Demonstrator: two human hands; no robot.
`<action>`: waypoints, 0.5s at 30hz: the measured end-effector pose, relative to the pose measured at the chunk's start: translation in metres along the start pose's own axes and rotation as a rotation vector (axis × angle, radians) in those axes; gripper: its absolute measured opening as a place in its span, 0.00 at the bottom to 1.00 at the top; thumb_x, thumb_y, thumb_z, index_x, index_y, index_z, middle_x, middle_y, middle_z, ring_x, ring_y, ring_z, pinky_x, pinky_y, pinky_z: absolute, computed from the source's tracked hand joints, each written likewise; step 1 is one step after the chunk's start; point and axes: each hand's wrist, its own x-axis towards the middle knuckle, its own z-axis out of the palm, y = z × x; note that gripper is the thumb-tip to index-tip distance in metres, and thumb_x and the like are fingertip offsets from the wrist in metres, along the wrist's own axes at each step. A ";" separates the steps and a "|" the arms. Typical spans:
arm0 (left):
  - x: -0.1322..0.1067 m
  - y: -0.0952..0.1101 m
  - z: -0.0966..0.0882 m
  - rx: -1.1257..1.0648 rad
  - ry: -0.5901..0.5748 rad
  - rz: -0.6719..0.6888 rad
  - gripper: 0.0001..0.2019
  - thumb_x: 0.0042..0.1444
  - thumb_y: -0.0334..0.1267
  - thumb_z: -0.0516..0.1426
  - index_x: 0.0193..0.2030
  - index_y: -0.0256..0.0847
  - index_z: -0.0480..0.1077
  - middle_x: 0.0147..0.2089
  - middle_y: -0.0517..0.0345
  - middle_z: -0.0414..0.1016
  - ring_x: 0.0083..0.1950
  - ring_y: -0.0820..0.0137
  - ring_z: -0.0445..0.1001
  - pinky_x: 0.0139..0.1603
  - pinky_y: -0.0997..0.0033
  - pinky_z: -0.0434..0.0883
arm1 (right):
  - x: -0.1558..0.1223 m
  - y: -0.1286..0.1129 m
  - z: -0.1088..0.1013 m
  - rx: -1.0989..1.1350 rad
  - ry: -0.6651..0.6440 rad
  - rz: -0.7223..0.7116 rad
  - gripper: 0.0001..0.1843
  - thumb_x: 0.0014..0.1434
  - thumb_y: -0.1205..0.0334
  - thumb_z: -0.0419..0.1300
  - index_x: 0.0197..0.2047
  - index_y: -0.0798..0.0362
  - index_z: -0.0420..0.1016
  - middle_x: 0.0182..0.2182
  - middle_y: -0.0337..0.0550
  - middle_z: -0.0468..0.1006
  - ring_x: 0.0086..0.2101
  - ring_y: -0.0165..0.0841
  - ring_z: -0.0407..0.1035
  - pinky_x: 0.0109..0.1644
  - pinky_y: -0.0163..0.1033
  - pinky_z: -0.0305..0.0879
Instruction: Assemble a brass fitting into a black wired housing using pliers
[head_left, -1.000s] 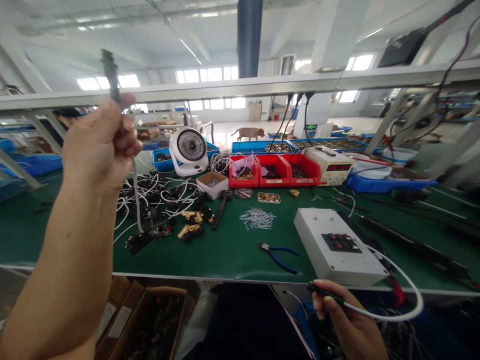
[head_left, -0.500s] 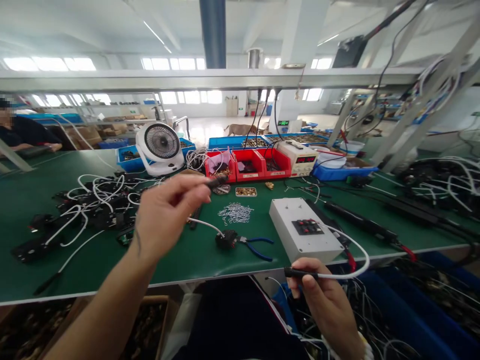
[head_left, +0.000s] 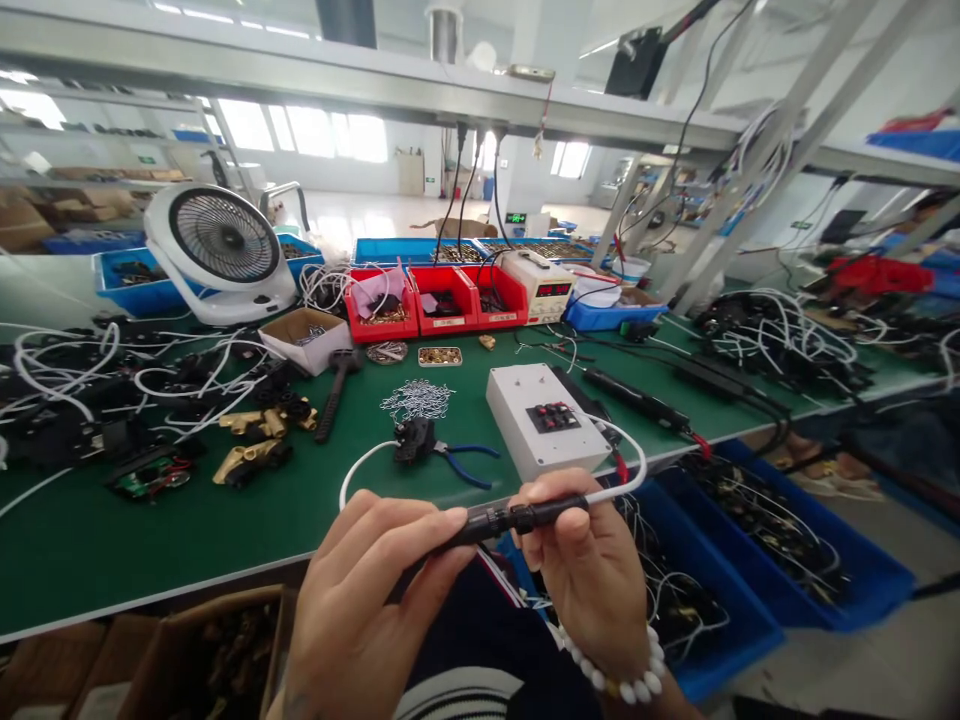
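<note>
Black connector (head_left: pixel 510 519) lies roughly level, seemingly left-to-right, between both hands.

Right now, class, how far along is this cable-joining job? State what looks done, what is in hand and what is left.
Done: finished-looking wired units lie heaped at the bench's right end. In hand: the left hand and right hand press two black connectors end to end; the white cable leads to the white switch box. Left: a tangle of black parts with white leads lies on the left.
</note>
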 end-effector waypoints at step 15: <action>0.012 0.005 -0.006 0.155 -0.216 0.118 0.13 0.69 0.34 0.49 0.32 0.42 0.67 0.27 0.62 0.67 0.30 0.72 0.64 0.31 0.73 0.63 | 0.000 -0.002 0.001 0.042 -0.069 0.017 0.11 0.64 0.50 0.63 0.40 0.49 0.78 0.25 0.36 0.72 0.25 0.24 0.65 0.29 0.28 0.62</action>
